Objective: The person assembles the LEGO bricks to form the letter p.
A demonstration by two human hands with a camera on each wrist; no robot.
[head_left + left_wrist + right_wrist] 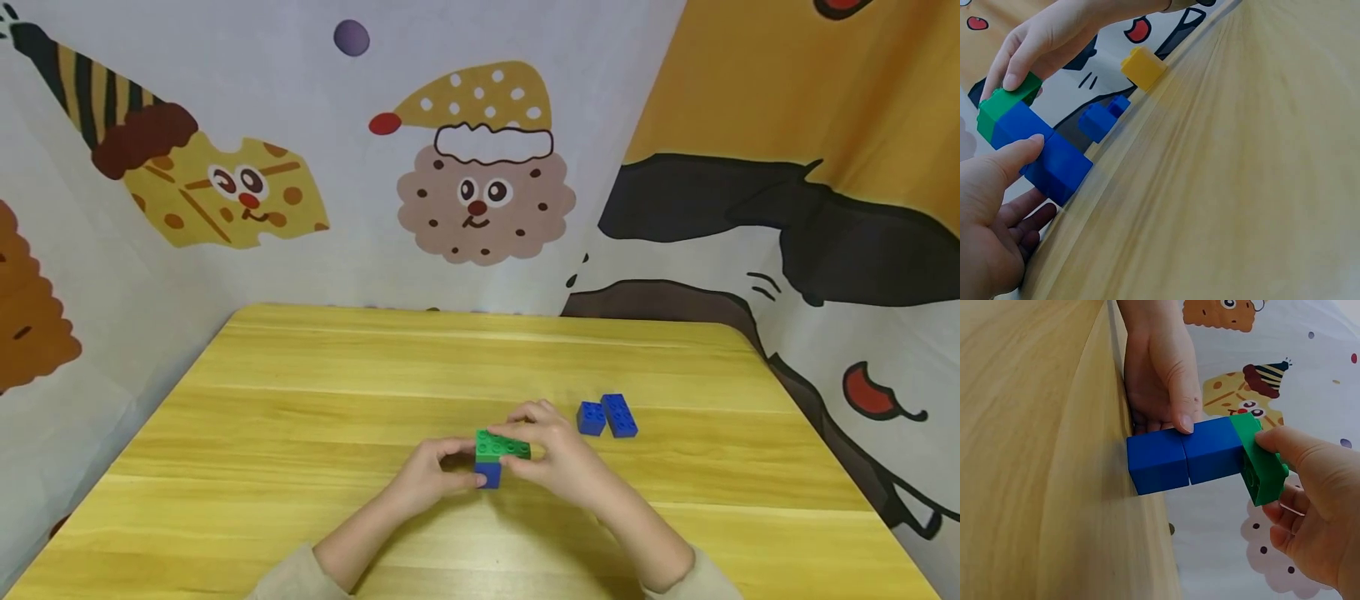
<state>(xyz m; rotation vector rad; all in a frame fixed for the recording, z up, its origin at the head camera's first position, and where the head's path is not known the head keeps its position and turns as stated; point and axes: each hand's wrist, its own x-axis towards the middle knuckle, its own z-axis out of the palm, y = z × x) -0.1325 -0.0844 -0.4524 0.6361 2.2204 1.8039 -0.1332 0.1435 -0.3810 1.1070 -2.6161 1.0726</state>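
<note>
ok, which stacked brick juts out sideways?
The green brick, on top, pinched by the right hand; the two blue bricks below it line up with each other.

No lettering or number is legible on the gripped green rectangular plastic block point(492, 447). None around it either.

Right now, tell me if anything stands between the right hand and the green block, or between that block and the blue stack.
Nothing visible does: the right hand grips the green block, which rests on the blue stack.
</note>
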